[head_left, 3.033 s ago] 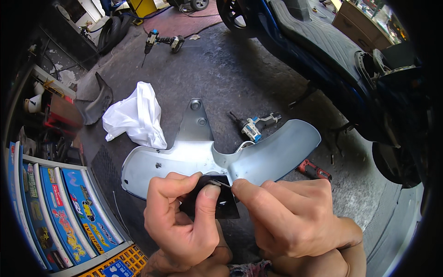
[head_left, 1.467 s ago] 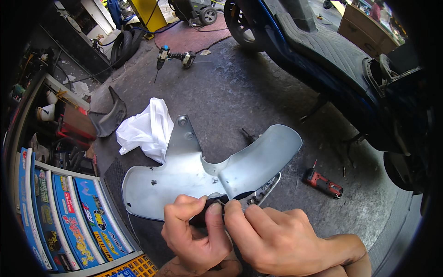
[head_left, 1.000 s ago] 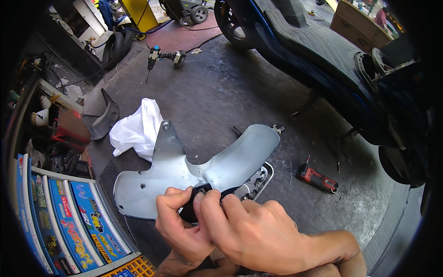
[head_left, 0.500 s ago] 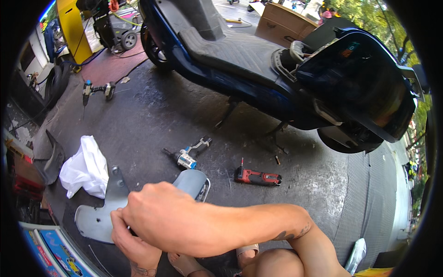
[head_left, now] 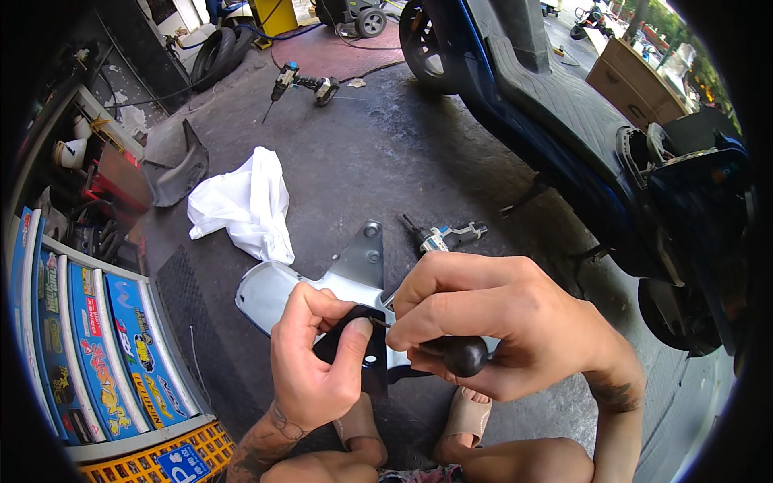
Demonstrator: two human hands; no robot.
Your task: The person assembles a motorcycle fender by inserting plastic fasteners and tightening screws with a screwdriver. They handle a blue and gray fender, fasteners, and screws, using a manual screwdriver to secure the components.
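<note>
Between thumb and fingers, my left hand (head_left: 322, 362) pinches a small black flat bracket (head_left: 334, 342) with holes in it. My right hand (head_left: 503, 314) grips a tool with a round-ended black handle (head_left: 465, 357) and a thin metal shaft. The shaft's tip meets the bracket beside my left thumb; whether it is an awl or a screwdriver I cannot tell. Beneath and beyond my hands lies a silver-grey shaped plate (head_left: 270, 290), its arm (head_left: 362, 253) carrying two round holes or bosses. My hands hide part of it.
A white plastic bag (head_left: 245, 205) lies beyond the plate. One cordless power tool (head_left: 443, 237) is on the floor past my right hand, and a drill (head_left: 298, 84) stands farther off. A dark blue scooter (head_left: 547, 137) fills the right side. Stickered drawers (head_left: 121, 346) flank my left.
My view has swung left and down. My hands, crossed over the grey plate before, are now apart, with the black bracket and the black-handled tool showing in them.
</note>
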